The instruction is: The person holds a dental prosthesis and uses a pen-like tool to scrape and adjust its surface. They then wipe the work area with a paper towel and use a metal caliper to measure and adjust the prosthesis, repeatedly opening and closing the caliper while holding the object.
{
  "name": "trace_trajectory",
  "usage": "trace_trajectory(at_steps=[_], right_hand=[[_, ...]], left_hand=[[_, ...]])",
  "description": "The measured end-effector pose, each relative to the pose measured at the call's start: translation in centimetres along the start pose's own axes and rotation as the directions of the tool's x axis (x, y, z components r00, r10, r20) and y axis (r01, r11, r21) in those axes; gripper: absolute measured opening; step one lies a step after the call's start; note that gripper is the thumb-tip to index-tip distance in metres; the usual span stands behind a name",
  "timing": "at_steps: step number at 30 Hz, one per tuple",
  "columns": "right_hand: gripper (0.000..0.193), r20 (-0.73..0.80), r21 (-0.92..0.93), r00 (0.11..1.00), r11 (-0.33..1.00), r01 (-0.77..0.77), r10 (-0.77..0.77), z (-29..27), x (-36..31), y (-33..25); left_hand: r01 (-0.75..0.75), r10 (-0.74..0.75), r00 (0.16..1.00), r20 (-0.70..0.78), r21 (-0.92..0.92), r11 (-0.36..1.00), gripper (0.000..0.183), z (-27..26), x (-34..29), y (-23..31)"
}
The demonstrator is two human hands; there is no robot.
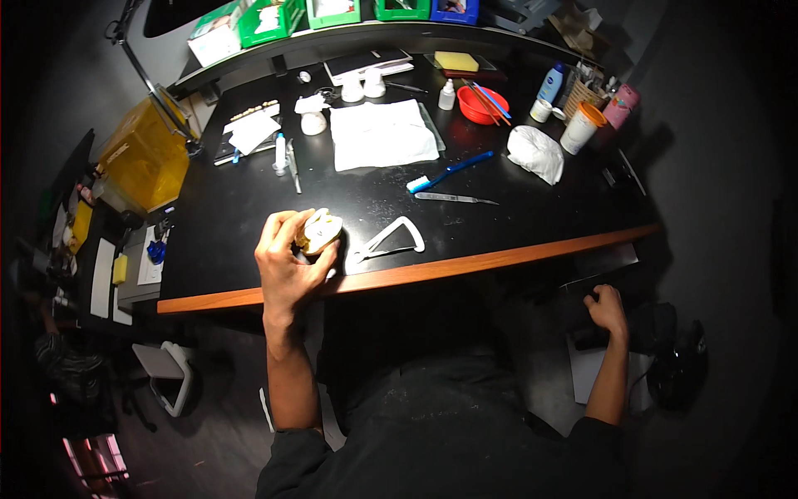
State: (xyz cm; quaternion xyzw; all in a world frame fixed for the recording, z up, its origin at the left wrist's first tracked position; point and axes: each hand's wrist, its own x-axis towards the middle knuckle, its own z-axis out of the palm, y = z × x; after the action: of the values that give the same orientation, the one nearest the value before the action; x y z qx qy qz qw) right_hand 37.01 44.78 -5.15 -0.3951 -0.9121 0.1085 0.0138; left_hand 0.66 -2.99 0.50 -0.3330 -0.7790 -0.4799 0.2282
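My left hand (287,254) is closed around a small rounded piece (322,230), cream-white on top and yellow-brown at the side, just above the front part of the black table. Its exact kind is hard to make out. Beside it, to the right, lies a white triangular caliper-like tool (401,239) near the wooden edge. Off to the right, below table height, my right hand (607,308) has its fingers curled close to an open drawer (603,268). Whether those fingers hold anything is not visible.
Farther back on the table (249,200) lie a blue toothbrush (453,171), a scalpel-like tool (455,199), a white cloth (382,135) and crumpled white tissue (536,154). A red bowl (475,106) and an orange-lidded tub (583,129) stand behind. Green bins (272,23) line the shelf.
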Motion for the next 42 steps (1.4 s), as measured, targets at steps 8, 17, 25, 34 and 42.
trace_trajectory(at_steps=[8, 17, 25, 34, 42], right_hand=[[0.051, 0.035, 0.013, 0.999, 0.999, 0.029, -0.029, 0.9, 3.0, -1.5], [0.038, 0.215, 0.25, 0.905, 0.916, 0.313, -0.367, -8.2, -0.9, -8.6], [0.019, 0.017, 0.437, 0.579, 0.527, 0.729, -0.815, -9.8, 3.0, -23.2], [0.017, -0.151, 0.124, 0.553, 0.539, 0.833, -0.82, -4.2, 14.1, -30.5], [0.012, -0.174, 0.128, 0.473, 0.456, 0.881, -0.864, -3.3, 14.0, -30.9]], left_hand=[[-0.116, 0.124, 0.987, -0.098, 0.084, 0.99, 0.049, -0.1, 0.1, 0.9], [-0.174, 0.152, 0.984, 0.089, 0.357, 0.918, 0.045, -4.9, 6.0, -4.9], [-0.096, 0.091, 0.995, 0.035, 0.527, 0.844, 0.043, -6.4, 8.8, -13.5], [-0.151, 0.123, 0.987, 0.099, 0.365, 0.918, 0.054, -5.5, 8.9, -13.6], [-0.186, 0.123, 0.978, 0.169, 0.432, 0.882, 0.057, -6.1, 8.7, -13.1]])
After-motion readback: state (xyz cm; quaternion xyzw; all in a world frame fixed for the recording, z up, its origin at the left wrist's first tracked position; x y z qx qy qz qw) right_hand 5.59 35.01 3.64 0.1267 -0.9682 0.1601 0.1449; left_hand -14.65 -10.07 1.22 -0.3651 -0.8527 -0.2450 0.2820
